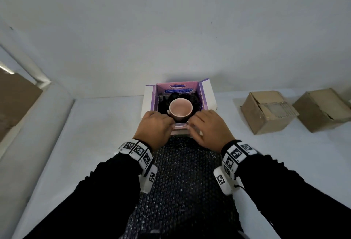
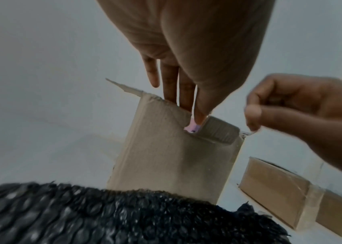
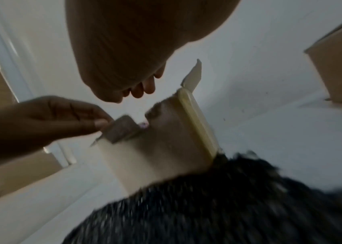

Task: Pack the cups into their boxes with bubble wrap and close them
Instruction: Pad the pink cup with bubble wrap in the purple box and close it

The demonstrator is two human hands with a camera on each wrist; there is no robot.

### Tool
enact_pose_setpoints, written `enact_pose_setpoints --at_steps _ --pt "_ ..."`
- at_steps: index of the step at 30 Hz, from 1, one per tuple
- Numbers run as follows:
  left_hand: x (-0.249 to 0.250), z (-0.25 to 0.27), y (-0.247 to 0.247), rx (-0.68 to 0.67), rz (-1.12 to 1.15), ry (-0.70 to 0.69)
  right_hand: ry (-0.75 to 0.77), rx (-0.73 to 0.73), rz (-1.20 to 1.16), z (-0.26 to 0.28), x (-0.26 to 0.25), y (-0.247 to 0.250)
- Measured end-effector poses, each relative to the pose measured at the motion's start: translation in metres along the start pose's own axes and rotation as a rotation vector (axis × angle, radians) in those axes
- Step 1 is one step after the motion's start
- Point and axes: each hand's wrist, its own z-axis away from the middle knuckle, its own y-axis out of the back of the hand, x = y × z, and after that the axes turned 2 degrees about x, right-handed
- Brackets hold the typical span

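While both hands work at its near edge, the open box (image 1: pixel 207 94) sits on the white table (image 1: pixel 95 134) with its purple-lined flaps spread to the sides. A pink cup (image 1: pixel 180 108) stands upright inside it, mouth up, bedded in dark bubble wrap (image 1: pixel 193 96) that fills the space around it. The left hand (image 1: pixel 155 125) reaches over the near wall, its fingers (image 2: pixel 172 82) straight and pointing down into the box, their tips hidden behind the cardboard, so it grips nothing that I can see. The right hand (image 1: pixel 207 126) has its fingers curled, and from the left wrist view its fingertips (image 2: pixel 253 113) sit right at the corner of the near flap (image 1: pixel 180 126); whether they actually pinch it I cannot tell. A long sheet of black bubble wrap (image 1: pixel 186 178) lies on the table between the person's forearms, running up to the box's near side. Off to the right, well apart from the open box, two plain brown cartons (image 1: pixel 266 111) rest side by side on the table.
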Motion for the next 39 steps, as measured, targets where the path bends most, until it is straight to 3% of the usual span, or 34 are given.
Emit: enact_pose_setpoints --at_steps 3,6,8,10,13,15,18,20,22,24,26,31,35,37,39 --pt "0.008 0.029 0.002 0.149 0.052 0.037 -0.011 -0.116 -0.058 0.038 -0.017 -0.008" --pt "0.020 0.068 -0.009 0.129 0.070 0.123 -0.180 -0.467 -0.052 0.071 -0.028 -0.018" --pt "0.029 0.095 -0.021 0.008 0.081 0.167 -0.381 -0.710 -0.031 0.088 -0.037 -0.023" --pt "0.037 0.118 -0.030 -0.229 0.069 0.237 -0.508 -0.780 -0.012 0.097 -0.044 -0.026" --pt "0.047 0.144 -0.037 -0.577 0.045 0.323 -0.539 -0.811 0.029 0.094 -0.048 -0.025" --pt "0.053 0.151 -0.036 -0.611 0.024 0.323 -0.500 -0.814 0.072 0.090 -0.049 -0.023" --pt "0.059 0.153 -0.032 -0.554 -0.003 0.371 -0.364 -0.698 0.101 0.088 -0.052 -0.019" --pt "0.060 0.150 -0.027 -0.387 -0.070 0.372 -0.299 -0.610 0.034 0.086 -0.053 -0.014" --pt "0.058 0.143 -0.022 -0.211 -0.148 0.256 -0.280 -0.572 -0.156 0.080 -0.055 -0.005" --pt "0.054 0.133 -0.018 -0.186 -0.193 0.136 -0.315 -0.586 -0.405 0.073 -0.058 0.005" --pt "0.050 0.119 -0.015 -0.214 -0.196 0.101 -0.346 -0.589 -0.484 0.065 -0.058 0.012" --pt "0.043 0.093 -0.006 -0.118 -0.099 -0.028 -0.391 -0.607 -0.469 0.042 -0.056 0.033" --pt "0.038 0.071 0.015 0.004 -0.159 -0.065 -0.409 -0.675 -0.515 0.027 -0.046 0.052" --pt "0.036 0.061 0.030 0.026 -0.070 -0.025 -0.390 -0.771 -0.383 0.020 -0.041 0.057" --pt "0.033 0.057 0.044 0.027 -0.066 -0.019 -0.376 -0.772 -0.257 0.013 -0.037 0.062"
